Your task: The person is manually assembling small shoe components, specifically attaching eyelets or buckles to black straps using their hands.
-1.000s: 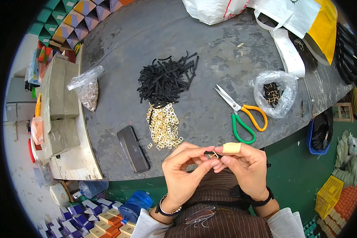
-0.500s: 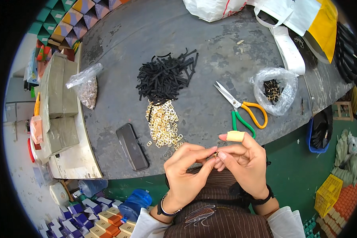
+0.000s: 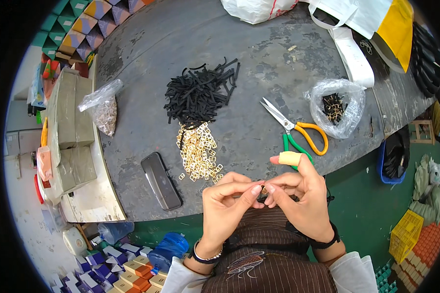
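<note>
Just past my lap, my left hand [image 3: 228, 205] and my right hand [image 3: 299, 199] meet fingertip to fingertip. Pinched between them is a small gold buckle [image 3: 264, 191] with a short black strip, mostly covered by the fingers. A yellow wrap [image 3: 290, 157] covers my right index finger, which sticks out from the pinch. Beyond my hands lies a pile of loose gold buckles [image 3: 198, 151], touching a heap of short black strips [image 3: 198, 95]. Scissors [image 3: 289, 126] with one orange and one green handle lie open beyond my right hand.
A black phone [image 3: 161, 180] lies left of the buckles. Farther left stands a tied clear bag [image 3: 105, 115] of small pieces. An open clear bag [image 3: 354, 119] at the right holds black-and-gold pieces. White bags [image 3: 259, 10] line the far edge; a blue bin [image 3: 392, 178] is beside the table.
The fingertips of both hands have shifted around the small buckle and strip, and the left thumb has come up straighter. The whole view has moved slightly; the things on the table stay put.
</note>
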The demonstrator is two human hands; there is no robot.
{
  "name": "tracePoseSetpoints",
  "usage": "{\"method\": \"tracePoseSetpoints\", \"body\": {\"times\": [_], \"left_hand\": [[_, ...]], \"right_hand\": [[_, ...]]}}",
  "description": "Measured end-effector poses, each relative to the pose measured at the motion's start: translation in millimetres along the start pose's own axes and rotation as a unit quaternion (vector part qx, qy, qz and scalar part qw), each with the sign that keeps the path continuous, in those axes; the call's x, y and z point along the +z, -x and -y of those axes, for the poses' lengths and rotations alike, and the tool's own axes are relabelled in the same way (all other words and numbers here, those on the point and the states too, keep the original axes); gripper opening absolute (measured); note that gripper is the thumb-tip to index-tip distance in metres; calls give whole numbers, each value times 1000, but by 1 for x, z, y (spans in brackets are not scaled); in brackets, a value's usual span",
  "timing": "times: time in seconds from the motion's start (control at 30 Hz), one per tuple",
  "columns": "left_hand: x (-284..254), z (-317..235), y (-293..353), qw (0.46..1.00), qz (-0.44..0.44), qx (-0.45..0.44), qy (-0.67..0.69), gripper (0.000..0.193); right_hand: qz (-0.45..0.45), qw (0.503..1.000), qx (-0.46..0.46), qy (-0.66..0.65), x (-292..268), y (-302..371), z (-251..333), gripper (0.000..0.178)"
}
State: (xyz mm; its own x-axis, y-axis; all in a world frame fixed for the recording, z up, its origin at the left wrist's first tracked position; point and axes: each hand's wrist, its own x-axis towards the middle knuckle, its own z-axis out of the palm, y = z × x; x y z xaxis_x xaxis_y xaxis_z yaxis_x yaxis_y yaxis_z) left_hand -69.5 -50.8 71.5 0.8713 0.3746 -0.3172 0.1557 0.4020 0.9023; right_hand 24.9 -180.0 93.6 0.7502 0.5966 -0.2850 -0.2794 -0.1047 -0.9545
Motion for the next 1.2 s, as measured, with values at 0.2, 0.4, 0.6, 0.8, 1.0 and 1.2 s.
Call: {"method": "tracePoseSetpoints", "body": {"times": [0.2,0.4,0.6,0.8,1.0,1.2], "left_hand": [[7,-2,0,996,-47,33,-63,14],[8,0,-1,991,-93,60,-71,9],[5,3,-2,991,-109,61,-44,8],[8,-1,-1,989,-106,76,-70,9],[10,-3,0,988,-88,95,-85,11],[3,-8,-2,992,-56,63,-95,14]], "right_hand": [[-4,1000,1,11,3,-2,0,30],[18,997,29,-67,3,-2,-1,32],[55,996,21,-66,4,2,0,42],[40,994,43,-89,5,-1,2,41],[11,999,11,-50,7,0,0,33],[1,999,-29,32,6,3,0,34]]}}
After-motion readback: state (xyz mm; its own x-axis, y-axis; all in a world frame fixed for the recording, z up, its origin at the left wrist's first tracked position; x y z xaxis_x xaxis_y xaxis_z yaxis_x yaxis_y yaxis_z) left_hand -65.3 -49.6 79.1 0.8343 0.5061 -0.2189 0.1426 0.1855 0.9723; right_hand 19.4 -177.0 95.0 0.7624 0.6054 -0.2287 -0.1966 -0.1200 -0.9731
